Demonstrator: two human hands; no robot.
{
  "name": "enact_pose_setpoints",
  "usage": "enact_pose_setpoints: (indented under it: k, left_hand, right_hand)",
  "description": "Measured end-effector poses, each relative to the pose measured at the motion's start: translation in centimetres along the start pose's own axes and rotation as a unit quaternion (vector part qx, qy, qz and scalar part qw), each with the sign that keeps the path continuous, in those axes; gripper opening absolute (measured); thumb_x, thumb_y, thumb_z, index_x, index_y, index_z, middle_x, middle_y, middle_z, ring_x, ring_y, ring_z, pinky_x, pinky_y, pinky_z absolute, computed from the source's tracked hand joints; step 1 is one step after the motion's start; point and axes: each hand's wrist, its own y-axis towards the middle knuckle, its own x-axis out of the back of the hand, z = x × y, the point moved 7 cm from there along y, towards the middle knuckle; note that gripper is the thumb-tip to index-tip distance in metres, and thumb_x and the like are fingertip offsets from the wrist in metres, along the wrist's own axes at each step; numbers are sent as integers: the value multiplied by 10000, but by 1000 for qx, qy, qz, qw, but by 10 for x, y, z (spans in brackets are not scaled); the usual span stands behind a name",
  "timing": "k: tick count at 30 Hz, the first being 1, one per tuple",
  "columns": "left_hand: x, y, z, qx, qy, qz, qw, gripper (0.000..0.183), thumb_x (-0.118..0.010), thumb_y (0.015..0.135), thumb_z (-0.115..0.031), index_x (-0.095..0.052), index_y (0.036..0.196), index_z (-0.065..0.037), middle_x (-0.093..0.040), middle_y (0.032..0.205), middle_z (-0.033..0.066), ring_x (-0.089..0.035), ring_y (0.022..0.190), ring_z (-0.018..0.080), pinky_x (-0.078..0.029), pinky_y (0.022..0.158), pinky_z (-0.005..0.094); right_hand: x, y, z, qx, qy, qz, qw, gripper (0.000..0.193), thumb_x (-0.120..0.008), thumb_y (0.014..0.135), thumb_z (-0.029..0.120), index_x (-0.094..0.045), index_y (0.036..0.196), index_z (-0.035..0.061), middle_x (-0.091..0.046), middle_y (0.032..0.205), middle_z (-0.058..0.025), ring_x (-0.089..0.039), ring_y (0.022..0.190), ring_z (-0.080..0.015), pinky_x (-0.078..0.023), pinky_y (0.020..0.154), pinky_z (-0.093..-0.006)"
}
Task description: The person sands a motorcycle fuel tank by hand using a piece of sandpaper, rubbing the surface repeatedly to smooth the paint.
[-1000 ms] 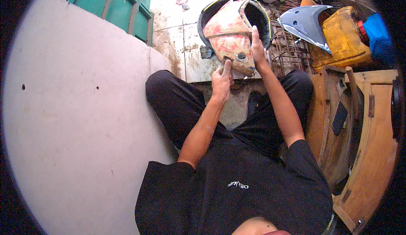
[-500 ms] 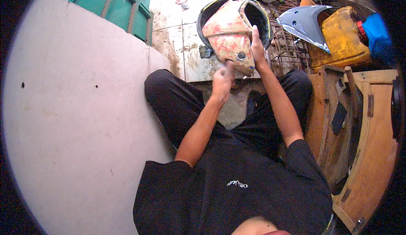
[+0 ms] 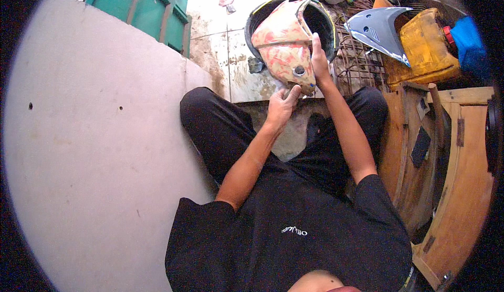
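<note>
1 mottled panel clasped by right hand (thumb straight, fingers hidden), upper centre of frame, over black tub. Lower edge seemingly being rubbed by left hand, finger pinch unclear; for next stroke, firm bracing needed.

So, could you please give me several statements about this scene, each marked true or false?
1. The right hand holds the right edge of a mottled panel. True.
2. The left hand is at the panel's far end, away from the person. False: it is at the near end.
3. A black basin shows behind the mottled panel. True.
4. The mottled panel is plain green. False: it is tan with reddish patches.
5. A yellow jerrycan stands to the left of the basin. False: it is to the right.
6. A grey panel is beside the jerrycan. True.
</note>
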Motion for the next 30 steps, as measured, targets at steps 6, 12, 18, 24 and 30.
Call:
enact_pose_setpoints:
  k: [6,12,18,24,30]
  left_hand:
    - [-4,-4,-9,33,-94,-11,995,394,-659,892,-433,-512,667,-144,-451,596,-72,-354,507,40,-282,463,227]
    - [10,1,-8,70,-208,-66,974,429,-643,896,-448,-422,653,-173,-388,580,-78,-325,484,45,-268,453,229]
    - [2,-7,-13,27,-164,-61,984,393,-564,923,-512,-523,800,-141,-381,594,-81,-331,485,53,-272,448,241]
    - [-11,-19,-21,-58,-83,-98,990,445,-599,894,-538,-598,798,-104,-479,618,-62,-395,524,50,-322,477,233]
    - [-21,-25,-17,-49,-31,-63,996,392,-637,904,-441,-647,897,-50,-535,674,-53,-428,562,55,-341,512,236]
  right_hand:
    - [1,7,-9,6,-5,-11,1000,750,-258,987,588,-639,1100,-48,-676,1019,-146,-614,964,-217,-428,925,-309]
    - [1,10,-12,12,-6,10,1000,663,-306,1002,540,-605,1184,-23,-658,1067,-75,-608,942,-121,-458,888,-265]
    - [-8,2,2,47,37,6,998,718,-242,1003,553,-631,1133,-37,-671,1049,-124,-597,1003,-195,-420,936,-297]
    - [-8,-6,12,16,-4,19,1000,701,-233,1013,530,-632,1136,-34,-675,1055,-103,-609,976,-184,-425,940,-305]
    - [-7,-5,17,43,21,14,999,718,-254,1001,556,-642,1115,-37,-679,1028,-99,-608,963,-181,-434,920,-300]
